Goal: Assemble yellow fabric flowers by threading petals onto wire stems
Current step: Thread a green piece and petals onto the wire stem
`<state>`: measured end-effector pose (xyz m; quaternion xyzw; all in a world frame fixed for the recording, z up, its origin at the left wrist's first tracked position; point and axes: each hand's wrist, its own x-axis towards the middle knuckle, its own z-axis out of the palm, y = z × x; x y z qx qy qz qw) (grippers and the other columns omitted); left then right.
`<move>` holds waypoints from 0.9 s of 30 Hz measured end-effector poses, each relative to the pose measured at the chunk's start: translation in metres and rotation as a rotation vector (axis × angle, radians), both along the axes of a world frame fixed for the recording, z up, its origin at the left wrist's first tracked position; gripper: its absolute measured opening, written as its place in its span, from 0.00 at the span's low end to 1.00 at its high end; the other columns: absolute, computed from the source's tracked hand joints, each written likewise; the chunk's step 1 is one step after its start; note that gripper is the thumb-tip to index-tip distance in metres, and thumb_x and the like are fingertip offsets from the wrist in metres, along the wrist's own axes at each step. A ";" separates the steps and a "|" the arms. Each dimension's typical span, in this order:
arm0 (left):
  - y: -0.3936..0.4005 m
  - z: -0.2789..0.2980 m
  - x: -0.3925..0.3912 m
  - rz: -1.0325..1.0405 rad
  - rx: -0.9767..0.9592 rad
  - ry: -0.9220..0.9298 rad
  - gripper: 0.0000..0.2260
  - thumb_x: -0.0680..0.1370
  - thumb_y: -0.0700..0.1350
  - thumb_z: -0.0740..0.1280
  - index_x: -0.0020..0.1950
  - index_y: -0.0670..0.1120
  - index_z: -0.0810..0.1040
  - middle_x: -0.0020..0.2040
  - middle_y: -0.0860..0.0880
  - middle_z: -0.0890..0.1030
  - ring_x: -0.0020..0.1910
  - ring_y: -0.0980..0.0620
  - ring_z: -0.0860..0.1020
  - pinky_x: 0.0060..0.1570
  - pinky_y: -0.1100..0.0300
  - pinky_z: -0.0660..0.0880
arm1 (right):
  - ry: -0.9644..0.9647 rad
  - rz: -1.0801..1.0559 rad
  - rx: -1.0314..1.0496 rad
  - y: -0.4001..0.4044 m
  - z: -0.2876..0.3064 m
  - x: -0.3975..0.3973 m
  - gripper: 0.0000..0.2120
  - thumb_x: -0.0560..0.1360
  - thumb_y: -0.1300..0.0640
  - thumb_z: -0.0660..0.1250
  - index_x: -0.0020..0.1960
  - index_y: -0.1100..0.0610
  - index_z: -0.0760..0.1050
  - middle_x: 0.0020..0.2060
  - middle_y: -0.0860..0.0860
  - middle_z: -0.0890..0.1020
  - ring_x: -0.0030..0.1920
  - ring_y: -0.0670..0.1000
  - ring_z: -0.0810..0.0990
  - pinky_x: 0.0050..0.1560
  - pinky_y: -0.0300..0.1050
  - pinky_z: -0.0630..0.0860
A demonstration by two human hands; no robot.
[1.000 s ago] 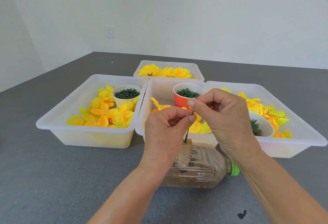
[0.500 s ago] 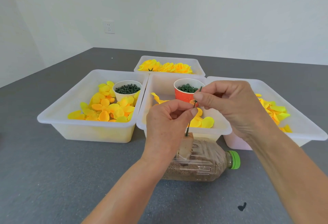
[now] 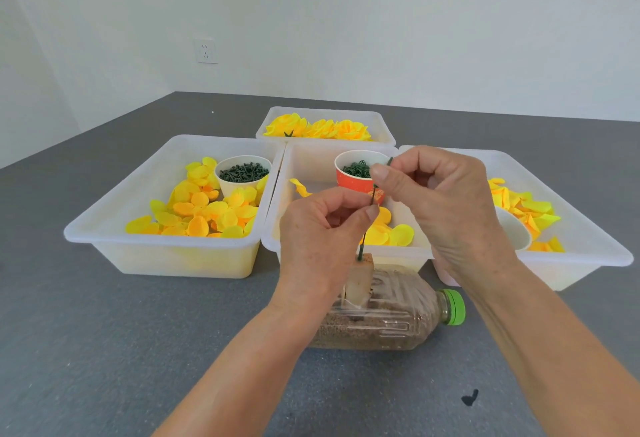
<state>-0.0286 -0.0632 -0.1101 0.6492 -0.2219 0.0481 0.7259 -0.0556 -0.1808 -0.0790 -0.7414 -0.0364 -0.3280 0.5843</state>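
I log 2 hands on 1 wire stem (image 3: 367, 225); left hand (image 3: 320, 235) pinches it above the foam block (image 3: 362, 279); right hand (image 3: 440, 201), risen since 1 s ago, grips its tip; no petal threaded yet.

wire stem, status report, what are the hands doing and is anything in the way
Left hand pinches wire stem at mid-height; right hand pinches its top. Stem stands in block on bottle. No petal on it yet. Nothing blocking.
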 end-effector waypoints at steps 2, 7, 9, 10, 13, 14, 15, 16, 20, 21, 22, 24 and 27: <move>0.001 -0.001 0.001 0.000 -0.004 0.011 0.09 0.71 0.34 0.72 0.37 0.49 0.82 0.31 0.55 0.82 0.33 0.61 0.77 0.37 0.69 0.74 | -0.015 0.033 -0.027 -0.001 0.003 -0.001 0.08 0.71 0.64 0.72 0.33 0.60 0.78 0.28 0.50 0.80 0.31 0.45 0.75 0.36 0.39 0.73; 0.001 -0.003 0.001 0.009 -0.004 0.021 0.08 0.71 0.35 0.72 0.37 0.48 0.82 0.31 0.55 0.82 0.33 0.60 0.78 0.37 0.68 0.74 | 0.020 0.056 0.106 -0.005 0.007 0.000 0.09 0.70 0.61 0.71 0.32 0.56 0.78 0.26 0.49 0.78 0.30 0.49 0.71 0.32 0.38 0.70; 0.001 -0.002 0.001 0.004 -0.015 0.017 0.09 0.71 0.35 0.72 0.37 0.49 0.82 0.32 0.54 0.82 0.33 0.61 0.78 0.37 0.68 0.75 | 0.063 0.076 0.137 -0.006 0.003 0.000 0.09 0.71 0.62 0.71 0.32 0.56 0.78 0.27 0.50 0.79 0.31 0.50 0.71 0.33 0.39 0.71; 0.001 -0.001 0.001 0.000 -0.026 0.010 0.08 0.71 0.36 0.73 0.38 0.49 0.83 0.32 0.54 0.83 0.34 0.61 0.78 0.37 0.68 0.75 | 0.081 0.083 0.148 -0.005 0.001 0.000 0.09 0.71 0.62 0.71 0.32 0.56 0.78 0.26 0.49 0.79 0.30 0.50 0.72 0.33 0.39 0.72; 0.001 0.005 0.002 -0.021 -0.074 -0.033 0.04 0.71 0.37 0.72 0.44 0.44 0.83 0.38 0.50 0.85 0.39 0.59 0.81 0.40 0.68 0.75 | 0.125 0.089 0.189 -0.004 -0.002 0.000 0.09 0.70 0.60 0.71 0.31 0.54 0.79 0.27 0.48 0.80 0.31 0.47 0.76 0.35 0.39 0.73; 0.001 0.007 0.003 -0.029 -0.087 -0.047 0.04 0.72 0.37 0.72 0.45 0.43 0.83 0.39 0.49 0.85 0.40 0.58 0.81 0.41 0.68 0.75 | 0.140 0.093 0.206 -0.004 -0.002 -0.001 0.08 0.69 0.58 0.72 0.31 0.54 0.79 0.28 0.49 0.81 0.31 0.47 0.77 0.35 0.39 0.73; 0.001 0.009 0.004 -0.039 -0.094 -0.058 0.04 0.72 0.36 0.71 0.45 0.42 0.83 0.39 0.49 0.85 0.40 0.58 0.82 0.41 0.68 0.75 | 0.157 0.097 0.223 -0.004 -0.002 -0.001 0.07 0.68 0.57 0.72 0.31 0.54 0.80 0.28 0.49 0.81 0.32 0.47 0.77 0.35 0.40 0.73; 0.001 0.010 0.005 -0.046 -0.092 -0.065 0.04 0.72 0.36 0.71 0.45 0.41 0.83 0.39 0.48 0.85 0.39 0.58 0.81 0.41 0.68 0.75 | 0.178 0.100 0.241 -0.004 -0.001 -0.001 0.07 0.66 0.55 0.72 0.31 0.54 0.80 0.28 0.50 0.81 0.32 0.47 0.77 0.35 0.40 0.73; 0.001 0.010 0.006 -0.053 -0.044 -0.078 0.03 0.71 0.37 0.72 0.41 0.43 0.83 0.35 0.52 0.83 0.34 0.61 0.78 0.38 0.70 0.73 | 0.294 0.138 0.407 -0.002 -0.002 0.000 0.07 0.59 0.51 0.72 0.30 0.54 0.80 0.28 0.49 0.80 0.29 0.45 0.76 0.30 0.37 0.72; 0.001 0.009 0.006 -0.051 -0.037 -0.084 0.03 0.71 0.36 0.72 0.41 0.44 0.83 0.34 0.53 0.83 0.34 0.62 0.78 0.37 0.71 0.72 | 0.322 0.156 0.461 -0.002 -0.002 0.000 0.07 0.59 0.51 0.72 0.29 0.54 0.80 0.28 0.49 0.80 0.28 0.44 0.76 0.29 0.36 0.72; 0.001 0.008 0.007 -0.050 -0.034 -0.088 0.04 0.71 0.36 0.72 0.40 0.44 0.82 0.33 0.54 0.82 0.33 0.63 0.77 0.37 0.71 0.72 | 0.342 0.172 0.506 -0.003 -0.003 0.001 0.07 0.59 0.51 0.72 0.29 0.54 0.80 0.28 0.49 0.80 0.27 0.44 0.76 0.28 0.36 0.72; 0.001 0.008 0.007 -0.045 -0.031 -0.090 0.04 0.71 0.36 0.72 0.40 0.45 0.82 0.32 0.56 0.82 0.33 0.63 0.77 0.36 0.72 0.71 | 0.360 0.208 0.578 -0.003 -0.003 0.002 0.06 0.60 0.53 0.72 0.28 0.54 0.80 0.27 0.49 0.79 0.26 0.44 0.75 0.27 0.35 0.72; 0.001 0.007 0.007 -0.034 -0.027 -0.092 0.06 0.71 0.36 0.72 0.39 0.46 0.82 0.32 0.56 0.82 0.33 0.64 0.77 0.36 0.72 0.72 | 0.371 0.250 0.640 -0.004 -0.003 0.003 0.06 0.61 0.53 0.72 0.28 0.54 0.81 0.27 0.49 0.79 0.25 0.44 0.75 0.26 0.35 0.73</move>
